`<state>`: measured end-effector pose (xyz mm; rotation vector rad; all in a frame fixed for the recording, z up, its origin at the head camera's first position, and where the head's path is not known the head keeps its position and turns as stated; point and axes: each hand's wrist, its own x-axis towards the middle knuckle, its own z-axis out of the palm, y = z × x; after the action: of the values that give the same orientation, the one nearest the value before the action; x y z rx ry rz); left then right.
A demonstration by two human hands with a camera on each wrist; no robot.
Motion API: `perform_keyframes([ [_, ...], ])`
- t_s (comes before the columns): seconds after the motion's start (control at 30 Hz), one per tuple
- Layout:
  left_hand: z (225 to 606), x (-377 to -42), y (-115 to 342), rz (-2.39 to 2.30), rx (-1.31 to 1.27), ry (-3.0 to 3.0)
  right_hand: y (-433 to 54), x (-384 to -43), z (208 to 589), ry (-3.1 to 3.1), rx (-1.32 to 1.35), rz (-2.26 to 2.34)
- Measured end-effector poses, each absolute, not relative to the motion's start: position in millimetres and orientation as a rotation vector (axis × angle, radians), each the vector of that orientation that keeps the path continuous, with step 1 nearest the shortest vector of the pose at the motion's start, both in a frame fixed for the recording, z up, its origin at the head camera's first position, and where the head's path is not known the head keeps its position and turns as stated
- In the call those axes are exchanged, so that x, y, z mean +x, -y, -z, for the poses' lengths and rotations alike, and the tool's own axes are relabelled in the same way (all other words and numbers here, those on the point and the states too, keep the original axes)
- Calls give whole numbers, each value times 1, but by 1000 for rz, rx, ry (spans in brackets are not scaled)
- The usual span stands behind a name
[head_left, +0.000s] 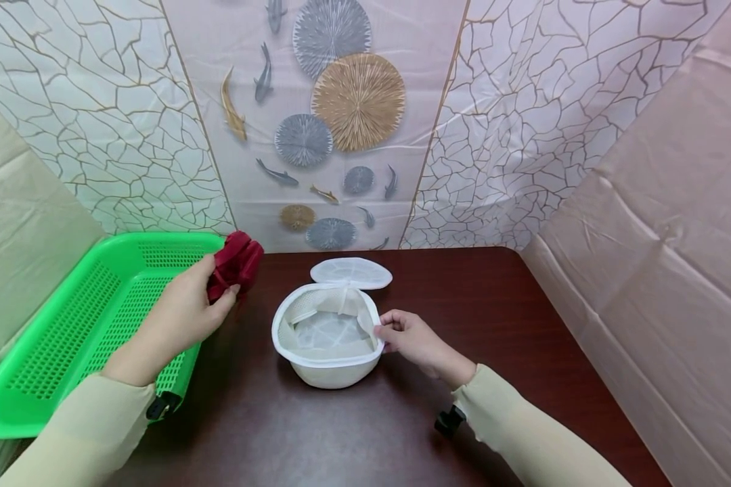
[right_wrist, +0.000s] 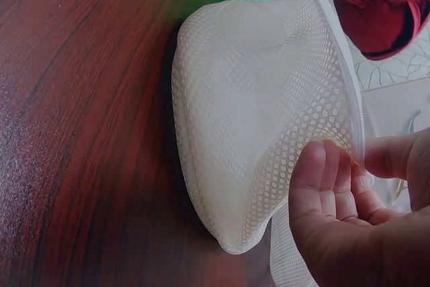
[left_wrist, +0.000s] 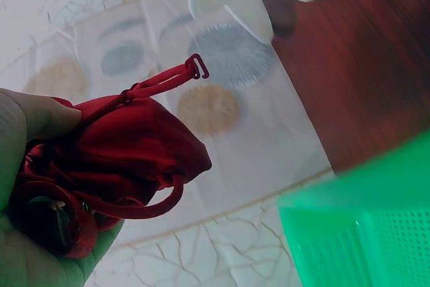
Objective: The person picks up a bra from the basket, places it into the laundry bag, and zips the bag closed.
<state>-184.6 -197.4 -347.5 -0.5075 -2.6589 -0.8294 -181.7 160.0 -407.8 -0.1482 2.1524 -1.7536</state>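
Note:
My left hand point(head_left: 179, 314) grips a folded red bra point(head_left: 239, 264) above the right rim of the green basket. In the left wrist view a thin strap point(left_wrist: 161, 84) with a small hook at its end sticks out from the bundle. A white mesh laundry bag point(head_left: 334, 373) stands upright on the table, its round lid point(head_left: 351, 272) folded back behind it. With thumb and fingers my right hand point(head_left: 423, 343) pinches the bag's zippered rim point(right_wrist: 349, 92) on its right side. Through the opening the bag's pale bottom shows.
On the left lies a long green plastic basket point(head_left: 112, 325) with perforated walls. The dark brown wooden table point(head_left: 463, 291) ends at a patterned cloth backdrop point(head_left: 493, 135), and plain cloth walls point(head_left: 658, 223) rise at both sides.

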Motion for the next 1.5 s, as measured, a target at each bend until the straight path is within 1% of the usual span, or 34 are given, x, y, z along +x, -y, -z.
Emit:
perform_keyframes([
  [0.4,341,-180,161,785,-678,2575,-160,-182,409,-2147,-142,1764],
  [0.87,354,-181,131,736,-878,2545,-161,-181,410,-2158,-138,1753],
  [1.5,370,-182,107,641,-873,2728,-163,-181,413,-2159,-147,1739],
])
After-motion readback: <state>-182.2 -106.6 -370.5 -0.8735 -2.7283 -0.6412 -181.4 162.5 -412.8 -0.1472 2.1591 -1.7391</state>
